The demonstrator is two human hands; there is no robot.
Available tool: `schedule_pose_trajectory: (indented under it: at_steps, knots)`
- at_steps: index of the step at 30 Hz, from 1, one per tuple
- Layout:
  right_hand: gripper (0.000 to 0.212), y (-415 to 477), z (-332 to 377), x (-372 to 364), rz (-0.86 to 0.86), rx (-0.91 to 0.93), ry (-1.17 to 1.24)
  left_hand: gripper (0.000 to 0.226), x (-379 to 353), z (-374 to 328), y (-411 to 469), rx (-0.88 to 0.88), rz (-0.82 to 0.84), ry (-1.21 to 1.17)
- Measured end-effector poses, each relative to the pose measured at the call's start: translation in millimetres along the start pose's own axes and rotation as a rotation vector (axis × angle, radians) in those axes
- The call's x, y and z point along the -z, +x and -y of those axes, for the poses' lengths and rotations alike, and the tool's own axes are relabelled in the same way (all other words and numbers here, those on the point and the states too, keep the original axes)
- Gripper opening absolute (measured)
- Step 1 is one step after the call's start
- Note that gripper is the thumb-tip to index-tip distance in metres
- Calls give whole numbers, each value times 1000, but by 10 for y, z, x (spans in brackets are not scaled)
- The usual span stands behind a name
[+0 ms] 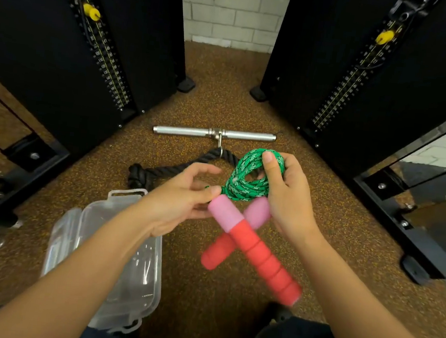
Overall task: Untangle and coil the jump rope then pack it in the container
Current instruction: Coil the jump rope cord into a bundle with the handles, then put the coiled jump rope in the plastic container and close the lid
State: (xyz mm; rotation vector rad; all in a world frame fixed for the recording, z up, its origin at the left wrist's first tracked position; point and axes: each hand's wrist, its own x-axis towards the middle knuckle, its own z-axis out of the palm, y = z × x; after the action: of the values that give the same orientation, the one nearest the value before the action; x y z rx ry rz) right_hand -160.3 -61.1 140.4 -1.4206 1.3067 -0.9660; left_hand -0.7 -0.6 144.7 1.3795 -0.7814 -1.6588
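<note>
The green jump rope is gathered into a small coil held up over the floor. My right hand grips the coil, thumb over its top. My left hand pinches the rope where it meets the pink end of one handle. The two red and pink handles hang below the coil, crossed in an X. The clear plastic container lies open on the floor at the lower left, partly under my left forearm, with its lid folded out to the left.
A steel bar handle and a black triceps rope lie on the speckled brown floor beyond my hands. Black weight-stack towers rise on both sides, with their base frames close on the right and left.
</note>
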Motion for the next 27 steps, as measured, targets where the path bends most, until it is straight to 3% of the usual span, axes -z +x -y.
schedule_pose_trajectory:
  at_steps: [6, 11, 14, 19, 22, 27]
  knots:
    - [29, -60, -29, -59, 4, 9, -83, 30, -268, 132, -70, 3, -75, 127]
    - [22, -171, -56, -143, -107, 8, -55, 27, -492, 201, -142, 64, -50, -430]
    - [18, -224, -55, -181, -137, 26, -42, 29, -544, 199, -150, 82, -11, -487]
    - [8, -399, -24, -303, 15, 86, -50, 43, -482, 218, -132, 2, -100, -517]
    - [16, -425, -10, -362, 73, 90, -34, 49, -414, 217, -123, 1, -191, -499]
    - [10, -460, 44, -493, 239, 40, -26, 25, -291, 197, -157, -31, -352, -564]
